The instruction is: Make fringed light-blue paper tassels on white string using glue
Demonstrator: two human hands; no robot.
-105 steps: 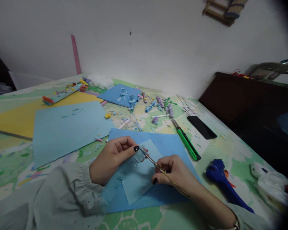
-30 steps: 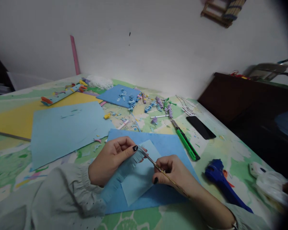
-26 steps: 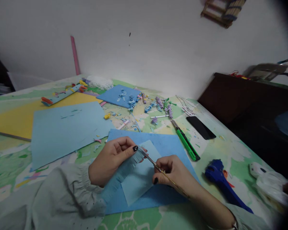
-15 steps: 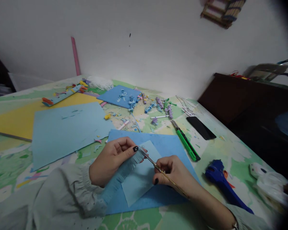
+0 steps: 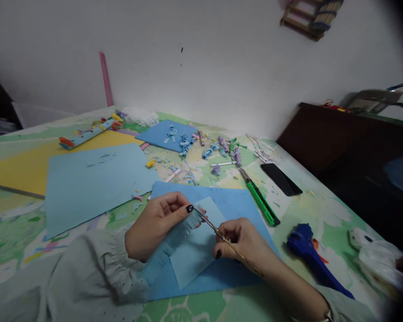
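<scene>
My left hand (image 5: 164, 223) pinches the upper end of a light-blue fringed paper strip (image 5: 169, 248), which hangs down past my wrist. Scissors with gold-coloured handles (image 5: 220, 233) are gripped in my right hand (image 5: 243, 243), their blades reaching the strip's edge close to my left fingertips. Fine cuts run along the strip's right side. Beneath both hands lies a darker blue sheet (image 5: 245, 210), with a pale-blue piece of paper (image 5: 196, 259) on top of it. My left palm hides part of the strip.
A green utility knife (image 5: 262, 201), a black phone (image 5: 281, 179) and a blue glue gun (image 5: 309, 255) lie to the right. At the left are a light-blue sheet (image 5: 87, 192) and a yellow sheet (image 5: 16, 174). Curled paper pieces (image 5: 223, 145) and scraps litter the back.
Almost nothing differs. Both hands, the scissors and the fringed strip keep practically the same place.
</scene>
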